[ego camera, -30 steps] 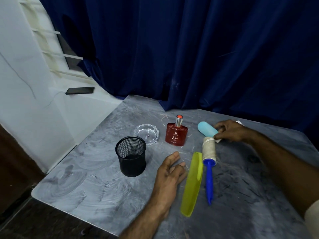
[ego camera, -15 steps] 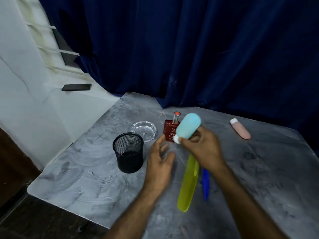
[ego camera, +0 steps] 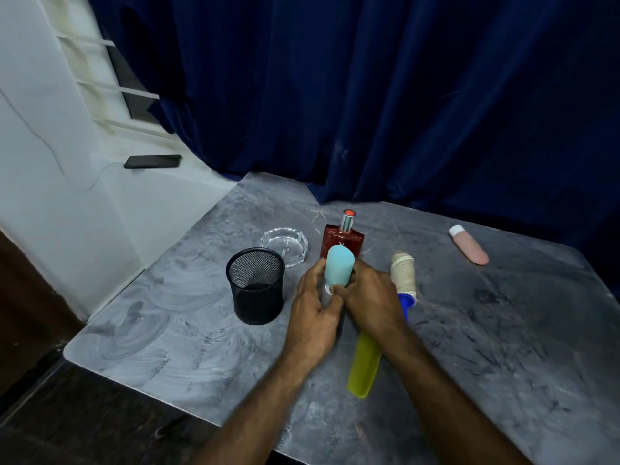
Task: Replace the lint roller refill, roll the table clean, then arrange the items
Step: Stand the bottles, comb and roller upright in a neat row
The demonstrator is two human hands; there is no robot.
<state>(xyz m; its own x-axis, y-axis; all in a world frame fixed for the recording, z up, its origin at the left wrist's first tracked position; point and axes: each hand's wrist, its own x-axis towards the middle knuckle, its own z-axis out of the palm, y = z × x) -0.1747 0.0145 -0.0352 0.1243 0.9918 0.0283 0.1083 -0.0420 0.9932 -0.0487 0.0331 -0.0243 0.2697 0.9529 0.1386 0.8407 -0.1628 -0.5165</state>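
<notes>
Above the table's middle both my hands hold a light-blue refill roll [ego camera: 339,270] upright. My right hand [ego camera: 372,297] grips its lower end and my left hand [ego camera: 315,307] is closed on its left side and white bottom rim. The lint roller [ego camera: 404,275] lies on the table just right of my right hand, with a dirty beige roll on it and a blue handle mostly hidden under my wrist. A yellow-green cover [ego camera: 364,369] lies under my right forearm. A pink refill roll [ego camera: 469,250] rests at the far right.
A black mesh cup [ego camera: 256,286] stands left of my hands. Behind it are a clear glass ashtray [ego camera: 285,245] and a red perfume bottle [ego camera: 344,238]. The grey marble table [ego camera: 167,330] ends at left and front. A phone [ego camera: 152,161] lies on the window ledge.
My right hand lifted the light-blue roll from the far side and carried it to the centre. My left hand rose from the table and closed on it. The pink roll came into view.
</notes>
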